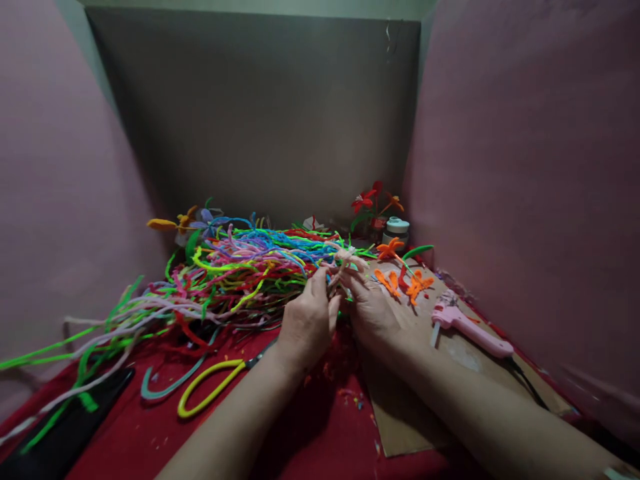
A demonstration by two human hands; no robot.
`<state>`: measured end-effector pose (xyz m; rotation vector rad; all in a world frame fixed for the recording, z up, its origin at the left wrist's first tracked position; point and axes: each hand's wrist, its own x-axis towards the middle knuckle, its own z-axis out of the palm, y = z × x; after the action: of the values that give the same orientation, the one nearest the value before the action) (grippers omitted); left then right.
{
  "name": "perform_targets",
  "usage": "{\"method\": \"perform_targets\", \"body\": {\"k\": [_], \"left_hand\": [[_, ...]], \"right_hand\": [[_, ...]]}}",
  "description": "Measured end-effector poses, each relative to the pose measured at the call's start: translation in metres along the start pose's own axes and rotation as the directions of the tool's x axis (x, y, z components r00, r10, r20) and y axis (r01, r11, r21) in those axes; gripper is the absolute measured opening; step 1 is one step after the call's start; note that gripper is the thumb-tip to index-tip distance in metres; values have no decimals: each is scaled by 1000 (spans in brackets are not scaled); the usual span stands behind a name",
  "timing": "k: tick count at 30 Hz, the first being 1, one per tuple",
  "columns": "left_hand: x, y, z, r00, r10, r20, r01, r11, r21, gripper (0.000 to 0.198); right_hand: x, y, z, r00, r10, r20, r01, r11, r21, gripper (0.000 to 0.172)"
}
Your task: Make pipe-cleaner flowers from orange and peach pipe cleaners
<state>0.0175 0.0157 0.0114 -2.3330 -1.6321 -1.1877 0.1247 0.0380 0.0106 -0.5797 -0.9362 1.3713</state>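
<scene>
Both hands meet near the middle, in front of a heap of coloured pipe cleaners (pixel 260 257). A pale pinkish-white pipe cleaner piece (pixel 349 260), bent into loops, is between them. My left hand (pixel 309 319) has its thumb and fingers closed on the lower left of this piece. My right hand (pixel 371 308) pinches its right side, with the fingers curled round it. The fingertips partly hide the lower end of the piece.
Yellow-handled scissors (pixel 213 390) lie on the red cloth (pixel 310 433), left of a cardboard sheet (pixel 405 420). The cardboard bears a pink glue gun (pixel 473 327) and orange pipe cleaner flowers (pixel 417 285). A lidded jar (pixel 397 230) and red flowers (pixel 365 200) stand behind. A black object (pixel 75 427) lies front left.
</scene>
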Motion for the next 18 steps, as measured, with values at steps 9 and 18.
{"method": "perform_targets", "body": {"k": [9, 18], "left_hand": [[-1, -5, -1, 982, 145, 123, -185, 882, 434, 24], [1, -5, -3, 1000, -23, -14, 23, 1000, -14, 17]], "right_hand": [[-10, 1, 0, 999, 32, -39, -37, 993, -116, 18], [-9, -4, 1, 997, 50, 59, -37, 978, -207, 20]]}}
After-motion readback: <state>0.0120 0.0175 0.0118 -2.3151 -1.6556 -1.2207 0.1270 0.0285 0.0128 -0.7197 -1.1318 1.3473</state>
